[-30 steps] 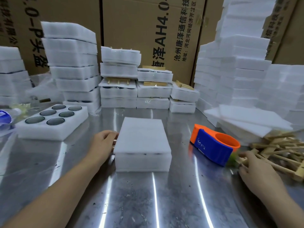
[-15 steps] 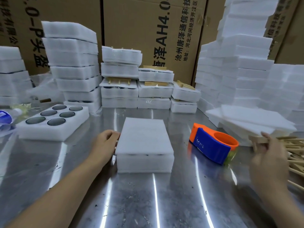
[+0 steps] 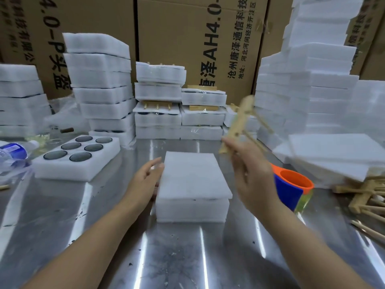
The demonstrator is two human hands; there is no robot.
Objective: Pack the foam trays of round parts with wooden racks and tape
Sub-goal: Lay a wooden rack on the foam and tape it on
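Note:
A covered foam tray [image 3: 193, 184] lies in the middle of the metal table, a white foam sheet on top of it. My left hand [image 3: 143, 182] rests at its left side with fingers extended. Above the tray's right edge my right hand [image 3: 250, 174] holds a wooden rack [image 3: 239, 122] raised in the air, its pegs pointing right; the rack is blurred. An orange and blue tape dispenser [image 3: 291, 188] stands just right of the tray, partly behind my right hand. An open foam tray [image 3: 77, 157] with several dark round parts sits at the left.
Stacks of foam trays [image 3: 100, 84] and taped packs [image 3: 158, 113] line the back before cardboard boxes. Loose foam sheets [image 3: 333, 155] lie at the right, with a pile of wooden racks [image 3: 366, 197] beneath them. A plastic bottle [image 3: 12, 153] lies at far left.
My right hand has taken a wooden rack from the pile at the right and carried it up and left over the tray. My left hand's fingers have straightened beside the tray.

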